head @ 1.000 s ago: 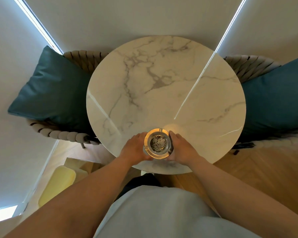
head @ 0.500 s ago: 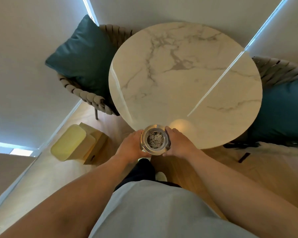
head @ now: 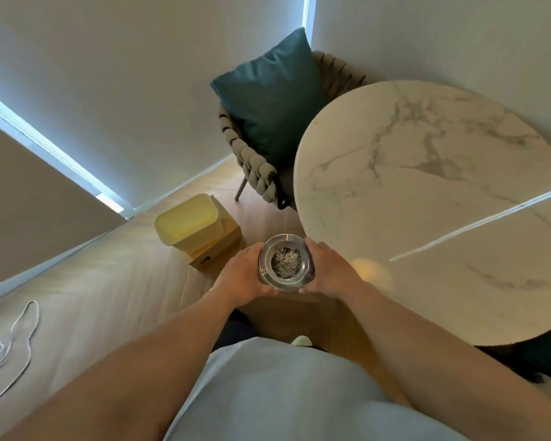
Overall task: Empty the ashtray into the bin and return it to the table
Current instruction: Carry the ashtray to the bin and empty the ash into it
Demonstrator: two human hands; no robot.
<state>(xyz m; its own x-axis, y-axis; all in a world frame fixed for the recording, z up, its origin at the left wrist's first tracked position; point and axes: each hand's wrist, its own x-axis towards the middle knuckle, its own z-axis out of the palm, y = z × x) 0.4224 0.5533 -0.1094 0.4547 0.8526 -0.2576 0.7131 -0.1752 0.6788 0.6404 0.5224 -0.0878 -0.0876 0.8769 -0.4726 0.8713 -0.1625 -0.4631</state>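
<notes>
Ashtray (head: 285, 263) held level, mouth up, ash inside, clasped between left hand (head: 240, 275) and right hand (head: 330, 271).

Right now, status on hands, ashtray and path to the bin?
Left hand and right hand grip ashtray, upright, ash inside, off the table. Yellow bin ahead on floor. Nothing between.

White marble table (head: 427, 198) with grey veins, teal cushion (head: 268, 90), pale yellow bin (head: 188, 224), silver ashtray (head: 285, 262).
</notes>
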